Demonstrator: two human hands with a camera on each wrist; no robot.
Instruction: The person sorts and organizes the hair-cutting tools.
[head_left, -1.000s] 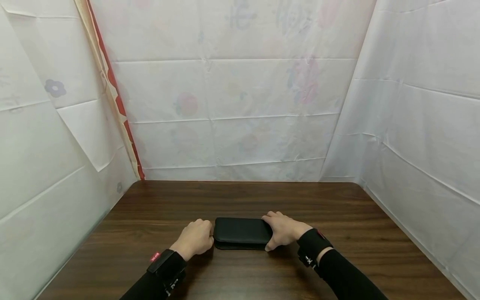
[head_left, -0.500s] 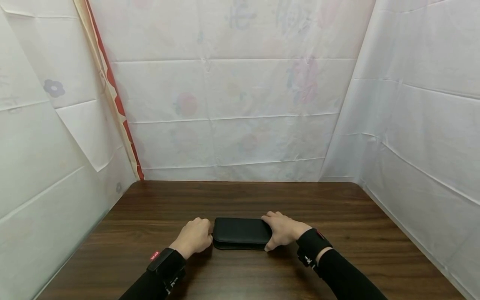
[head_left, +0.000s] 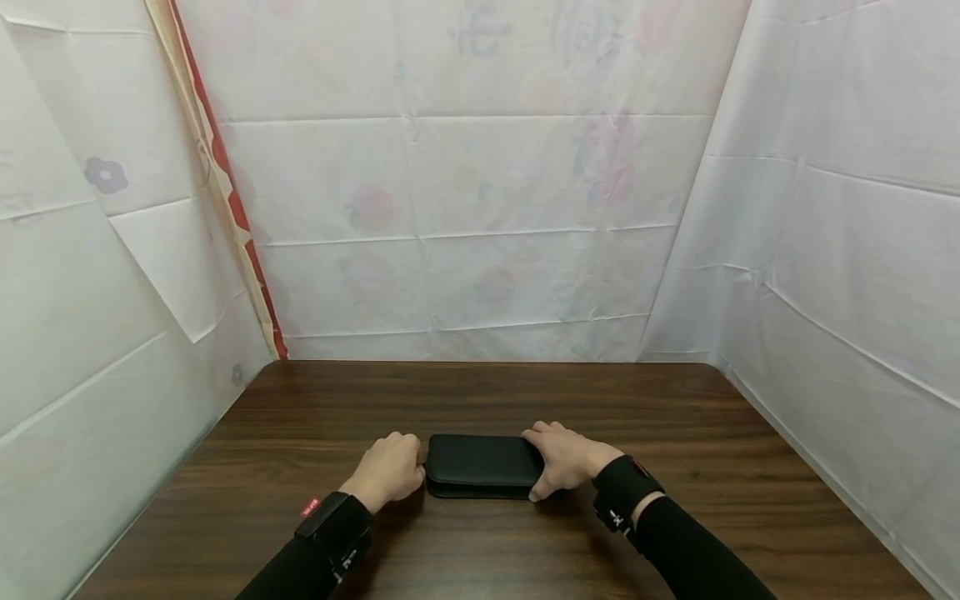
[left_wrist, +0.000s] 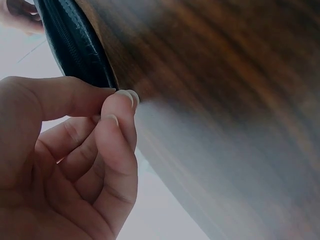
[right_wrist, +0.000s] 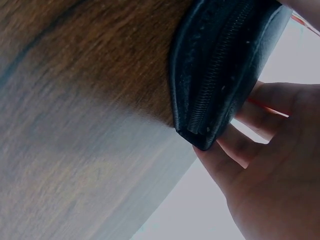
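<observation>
A black zip wallet (head_left: 483, 461) lies flat on the brown wood table, its long side running left to right. At its left end my left hand (head_left: 386, 471) pinches with thumb and fingertips. In the left wrist view the pinching left hand (left_wrist: 80, 145) is right at the end of the wallet (left_wrist: 82, 47); the zipper pull there is hidden by the fingers. My right hand (head_left: 570, 460) grips the right end, thumb at the near edge and fingers at the far edge. Zipper teeth (right_wrist: 212, 75) run along the wallet's side in the right wrist view.
The wood table (head_left: 480, 554) extends around the wallet on all sides. White sheets with faint prints hang at the back (head_left: 480, 183), left and right. A red-and-cream trim strip (head_left: 232, 200) edges the left sheet. Both wrists wear black straps (head_left: 626, 492).
</observation>
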